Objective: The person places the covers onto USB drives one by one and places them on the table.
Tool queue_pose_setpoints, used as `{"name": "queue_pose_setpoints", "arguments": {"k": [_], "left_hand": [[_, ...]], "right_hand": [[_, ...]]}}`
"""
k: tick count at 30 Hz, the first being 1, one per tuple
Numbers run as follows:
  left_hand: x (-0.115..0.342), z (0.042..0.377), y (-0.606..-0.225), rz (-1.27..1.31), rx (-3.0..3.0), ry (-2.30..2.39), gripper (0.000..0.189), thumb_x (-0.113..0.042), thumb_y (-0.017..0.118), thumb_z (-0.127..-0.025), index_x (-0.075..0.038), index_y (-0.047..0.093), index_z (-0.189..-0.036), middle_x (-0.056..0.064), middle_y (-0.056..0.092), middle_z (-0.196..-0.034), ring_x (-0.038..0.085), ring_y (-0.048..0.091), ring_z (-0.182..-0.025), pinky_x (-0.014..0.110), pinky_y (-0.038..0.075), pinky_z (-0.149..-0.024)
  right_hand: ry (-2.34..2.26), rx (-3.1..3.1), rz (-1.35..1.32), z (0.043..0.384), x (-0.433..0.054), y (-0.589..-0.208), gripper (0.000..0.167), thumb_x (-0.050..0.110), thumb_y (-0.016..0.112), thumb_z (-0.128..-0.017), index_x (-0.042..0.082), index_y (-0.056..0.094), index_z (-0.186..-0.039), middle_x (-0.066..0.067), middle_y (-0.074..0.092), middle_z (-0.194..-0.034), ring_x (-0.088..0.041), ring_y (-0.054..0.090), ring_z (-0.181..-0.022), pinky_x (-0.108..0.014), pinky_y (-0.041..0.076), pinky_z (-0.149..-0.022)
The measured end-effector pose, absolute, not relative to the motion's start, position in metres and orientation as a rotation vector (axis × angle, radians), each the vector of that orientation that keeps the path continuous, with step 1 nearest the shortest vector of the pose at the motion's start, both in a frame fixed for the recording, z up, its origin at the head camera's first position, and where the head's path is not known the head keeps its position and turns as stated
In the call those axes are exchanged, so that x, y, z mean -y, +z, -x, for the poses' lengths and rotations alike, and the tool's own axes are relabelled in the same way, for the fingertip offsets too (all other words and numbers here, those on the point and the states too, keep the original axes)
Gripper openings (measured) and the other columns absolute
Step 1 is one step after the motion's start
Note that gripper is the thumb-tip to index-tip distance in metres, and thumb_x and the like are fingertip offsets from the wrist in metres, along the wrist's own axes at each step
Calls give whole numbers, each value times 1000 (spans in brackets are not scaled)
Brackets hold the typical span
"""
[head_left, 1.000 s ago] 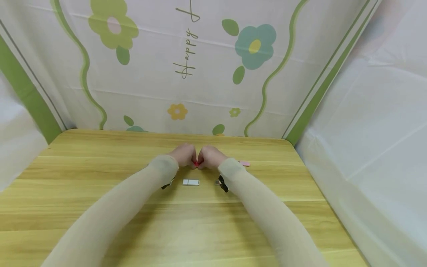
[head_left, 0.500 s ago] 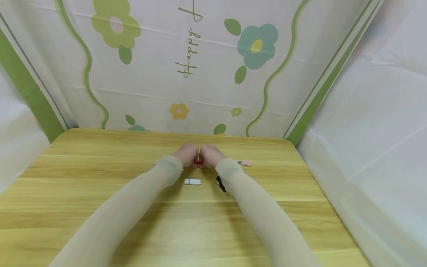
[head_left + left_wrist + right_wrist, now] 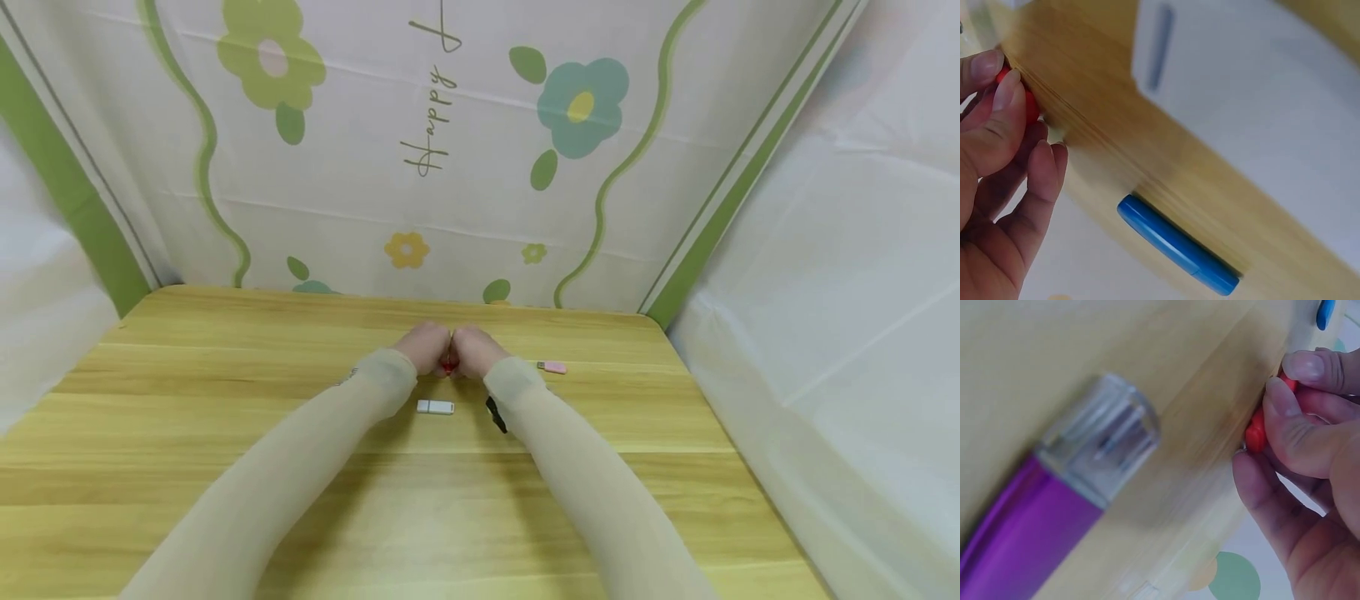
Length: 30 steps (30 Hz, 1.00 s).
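My left hand (image 3: 425, 346) and right hand (image 3: 476, 352) meet near the far part of the table, knuckles almost touching. Between them is a small red USB stick (image 3: 448, 368), mostly hidden by fingers. In the left wrist view, the left thumb and fingers pinch one part of the red USB stick (image 3: 1032, 107). The right wrist view has my right thumb and fingers pinching the other end of the red USB stick (image 3: 1256, 430); whether its two parts are joined cannot be seen.
A white USB stick (image 3: 436, 407) lies nearer me, below the hands. To the right is a pink USB stick (image 3: 555, 367). A blue stick (image 3: 1179, 244) and a purple USB stick (image 3: 1041, 531) with a metal end also lie on the wooden table (image 3: 450, 517).
The gap between the hands has narrowed, with the left hand drawn in toward the right. More of the pink USB stick shows. My view has shifted slightly.
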State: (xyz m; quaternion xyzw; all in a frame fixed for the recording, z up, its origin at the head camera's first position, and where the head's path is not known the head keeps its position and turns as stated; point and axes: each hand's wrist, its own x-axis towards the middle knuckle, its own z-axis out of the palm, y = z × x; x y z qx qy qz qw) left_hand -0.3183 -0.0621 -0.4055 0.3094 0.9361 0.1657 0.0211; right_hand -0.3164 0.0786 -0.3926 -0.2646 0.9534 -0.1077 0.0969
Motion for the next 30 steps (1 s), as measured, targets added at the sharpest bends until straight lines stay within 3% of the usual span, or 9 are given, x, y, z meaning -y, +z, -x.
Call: {"name": "queue_pose_setpoints", "arguments": {"k": [6, 9, 12, 15, 20, 23, 30], "left_hand": [[61, 321, -409, -913, -2895, 547, 24, -1, 86, -71, -13, 71, -56, -6, 60, -54, 13, 46, -58, 26, 44, -60], [61, 323, -409, -906, -2877, 555, 18, -5, 87, -72, -12, 75, -62, -6, 65, -60, 12, 51, -61, 27, 48, -63], [63, 324, -408, -874, -2837, 566, 11, -9, 87, -75, -11, 77, -69, -5, 68, -67, 12, 57, -66, 29, 52, -69], [65, 326, -407, -818, -2797, 577, 8, -10, 86, -76, -9, 79, -76, -3, 70, -74, 14, 61, -72, 31, 53, -72], [70, 327, -406, -762, -2744, 553, 16, -12, 88, -75, -6, 78, -86, 1, 71, -82, 17, 64, -77, 32, 55, -72], [71, 327, -403, -755, -2750, 507, 22, -16, 88, -76, -4, 77, -91, 2, 71, -87, 17, 64, -80, 32, 55, -73], [50, 326, -378, -766, -2768, 481, 32, -20, 82, -83, -2, 74, -108, 3, 69, -94, 18, 63, -87, 35, 53, -82]], "right_hand": [[-285, -2816, 857, 313, -85, -391, 9, 6, 83, -80, 9, 75, -77, 4, 69, -76, -10, 56, -72, -23, 51, -72], [-290, -2804, 861, 311, -88, -389, 7, 7, 82, -81, 9, 76, -80, 3, 70, -79, -10, 57, -73, -23, 51, -73], [-298, -2783, 868, 311, -90, -387, 5, 7, 81, -82, 8, 77, -85, 1, 72, -82, -11, 61, -77, -23, 52, -75], [-278, -2758, 894, 311, -94, -384, 13, 9, 81, -83, 5, 77, -94, -1, 72, -88, -13, 64, -82, -24, 52, -78], [-248, -2694, 847, 315, -112, -371, 35, 15, 78, -86, 1, 70, -118, -8, 70, -106, -20, 64, -96, -31, 52, -84], [-242, -2679, 817, 322, -132, -359, 39, 14, 74, -90, 0, 65, -125, -13, 67, -117, -24, 63, -104, -34, 52, -89], [-223, -2739, 765, 327, -185, -327, 32, 9, 72, -91, -3, 67, -121, -16, 67, -113, -25, 62, -100, -35, 52, -88]]}}
